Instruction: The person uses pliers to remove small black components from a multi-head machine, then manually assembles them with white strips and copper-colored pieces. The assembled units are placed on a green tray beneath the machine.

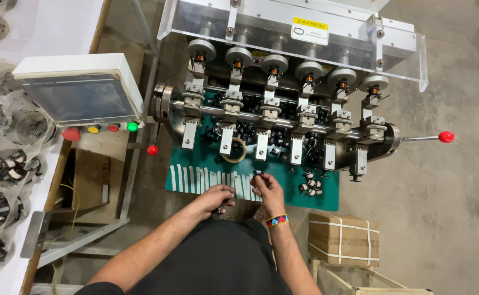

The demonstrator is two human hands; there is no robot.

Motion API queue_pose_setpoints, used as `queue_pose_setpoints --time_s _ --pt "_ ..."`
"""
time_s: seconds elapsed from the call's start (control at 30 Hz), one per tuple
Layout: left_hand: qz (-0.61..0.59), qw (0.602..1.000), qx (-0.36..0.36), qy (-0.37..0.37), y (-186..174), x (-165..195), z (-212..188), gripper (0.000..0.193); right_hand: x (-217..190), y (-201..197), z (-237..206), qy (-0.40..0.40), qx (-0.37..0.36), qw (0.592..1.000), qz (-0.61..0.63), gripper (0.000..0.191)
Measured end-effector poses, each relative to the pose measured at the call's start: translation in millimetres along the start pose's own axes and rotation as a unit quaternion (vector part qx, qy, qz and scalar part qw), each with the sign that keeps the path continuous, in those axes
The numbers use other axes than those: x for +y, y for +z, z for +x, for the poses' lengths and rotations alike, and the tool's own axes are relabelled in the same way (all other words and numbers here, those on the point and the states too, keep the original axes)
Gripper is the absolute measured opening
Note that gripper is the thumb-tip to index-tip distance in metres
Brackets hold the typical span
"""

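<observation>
Head view: right hand [266,188] pinches a small, indistinct black part [258,173].

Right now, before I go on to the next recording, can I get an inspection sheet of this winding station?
Surface: green mat under the machine, with a row of white strips along its near edge.
Job's things: small black part pinched in the right hand; left hand beside it, contents hidden.
Clutter: loose black and white small parts on the mat, tape ring.
Fingers: both hands curled, close together, over the mat's near edge.
Cables: yellow wire below the control box.
Surroundings: six-station winding machine, control box with screen and coloured buttons, strapped cardboard box, bagged parts at left.
</observation>
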State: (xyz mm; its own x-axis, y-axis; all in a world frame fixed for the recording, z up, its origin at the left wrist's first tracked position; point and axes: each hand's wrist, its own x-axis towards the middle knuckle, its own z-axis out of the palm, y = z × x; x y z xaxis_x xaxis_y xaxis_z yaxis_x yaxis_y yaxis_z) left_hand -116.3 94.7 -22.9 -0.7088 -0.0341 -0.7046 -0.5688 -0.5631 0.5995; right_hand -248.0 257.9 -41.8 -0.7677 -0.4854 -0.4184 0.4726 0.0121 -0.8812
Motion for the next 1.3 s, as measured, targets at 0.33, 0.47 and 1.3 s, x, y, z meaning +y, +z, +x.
queue_pose_setpoints --time_s 0.33,0.47,1.3 --pt "0.049 0.995 0.035 0.08 -26.9 -11.3 -17.4 0.042 -9.6 25.3 21.1 -0.026 0.04 0.999 0.026 0.023" --pt "0.023 0.996 0.036 0.081 -35.3 -11.1 -21.8 0.044 -7.5 24.4 21.6 -0.034 0.038 0.996 0.07 0.025" --pt "-0.153 0.96 0.134 0.194 -51.9 23.3 -40.0 0.034 21.2 89.9 -5.3 0.056 -0.067 0.995 0.047 0.026"
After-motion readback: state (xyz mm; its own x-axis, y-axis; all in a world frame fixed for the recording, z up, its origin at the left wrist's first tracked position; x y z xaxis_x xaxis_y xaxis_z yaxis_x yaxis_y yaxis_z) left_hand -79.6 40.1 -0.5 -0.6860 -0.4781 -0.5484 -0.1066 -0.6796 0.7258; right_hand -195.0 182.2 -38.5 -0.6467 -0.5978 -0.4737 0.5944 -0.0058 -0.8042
